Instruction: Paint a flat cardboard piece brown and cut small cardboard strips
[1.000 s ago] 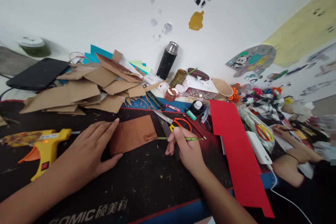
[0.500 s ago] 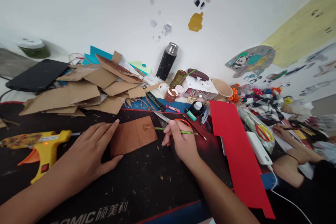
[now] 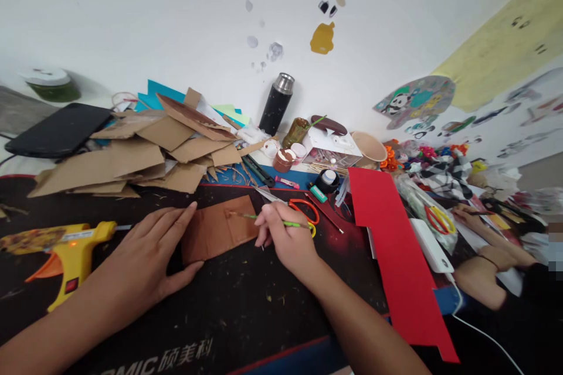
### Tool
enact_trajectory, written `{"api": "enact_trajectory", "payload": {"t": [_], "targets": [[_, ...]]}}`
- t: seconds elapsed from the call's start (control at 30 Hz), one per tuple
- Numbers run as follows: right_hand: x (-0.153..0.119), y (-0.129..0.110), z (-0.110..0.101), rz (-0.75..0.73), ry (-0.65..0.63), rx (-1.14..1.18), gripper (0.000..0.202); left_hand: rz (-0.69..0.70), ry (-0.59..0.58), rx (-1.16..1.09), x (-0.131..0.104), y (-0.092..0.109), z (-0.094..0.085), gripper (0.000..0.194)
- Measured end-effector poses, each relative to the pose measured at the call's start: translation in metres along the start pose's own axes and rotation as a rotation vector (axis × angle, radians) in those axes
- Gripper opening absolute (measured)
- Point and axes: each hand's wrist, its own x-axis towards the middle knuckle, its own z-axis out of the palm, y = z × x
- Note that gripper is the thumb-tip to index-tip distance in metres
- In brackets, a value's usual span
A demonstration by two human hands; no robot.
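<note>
My left hand (image 3: 149, 258) lies flat on the black mat (image 3: 229, 310), fingers spread, pressing the left edge of a brown-painted cardboard piece (image 3: 217, 231). My right hand (image 3: 285, 240) grips a thin green paintbrush (image 3: 295, 224). Its tip rests on the upper middle of the cardboard. Orange-handled scissors (image 3: 303, 211) lie just beyond my right hand.
A yellow glue gun (image 3: 65, 246) lies at the left. Cardboard scraps (image 3: 132, 158) pile behind, with a black flask (image 3: 275, 104) and paint jar (image 3: 284, 159). A red sheet (image 3: 391, 246) sits right. Another person's hand (image 3: 470, 220) works at far right.
My right hand has slid left with the paintbrush, moving the tip from the cardboard's right edge toward its upper middle. My left hand has stayed in place.
</note>
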Motion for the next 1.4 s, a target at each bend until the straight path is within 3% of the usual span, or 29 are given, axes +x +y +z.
{"api": "enact_trajectory", "payload": {"t": [0.13, 0.27, 0.37, 0.57, 0.67, 0.83, 0.93, 1.17, 1.27, 1.4], "targets": [[0.002, 0.006, 0.002, 0.015, 0.044, 0.011, 0.066, -0.001, 0.007, -0.009, 0.0, 0.0, -0.001, 0.102], [-0.004, 0.005, 0.021, -0.017, -0.07, 0.032, 0.063, -0.008, 0.004, -0.031, 0.0, -0.001, 0.0, 0.101], [-0.005, 0.001, 0.024, -0.046, -0.124, 0.005, 0.061, -0.019, 0.011, -0.052, 0.0, -0.001, 0.001, 0.101], [0.006, 0.008, -0.005, -0.016, 0.059, -0.039, 0.063, -0.034, -0.002, -0.059, -0.001, 0.0, 0.002, 0.103], [0.007, 0.012, -0.006, -0.002, 0.113, -0.015, 0.062, -0.009, 0.014, -0.034, 0.0, 0.0, 0.001, 0.103], [0.001, 0.01, 0.019, -0.027, -0.054, 0.003, 0.064, -0.009, 0.023, -0.051, 0.0, -0.002, 0.002, 0.103], [0.0, 0.005, 0.023, -0.05, -0.123, -0.02, 0.062, -0.028, 0.01, -0.057, -0.001, -0.003, 0.003, 0.105], [-0.004, 0.006, -0.011, 0.01, 0.096, -0.05, 0.065, -0.035, 0.009, -0.059, -0.001, 0.0, 0.001, 0.103], [-0.018, 0.006, -0.005, 0.021, 0.029, 0.001, 0.065, -0.025, 0.018, -0.049, 0.0, 0.001, 0.0, 0.102], [-0.033, 0.001, 0.011, -0.086, -0.132, -0.014, 0.06, 0.011, 0.026, -0.013, 0.003, 0.001, -0.002, 0.101]]}}
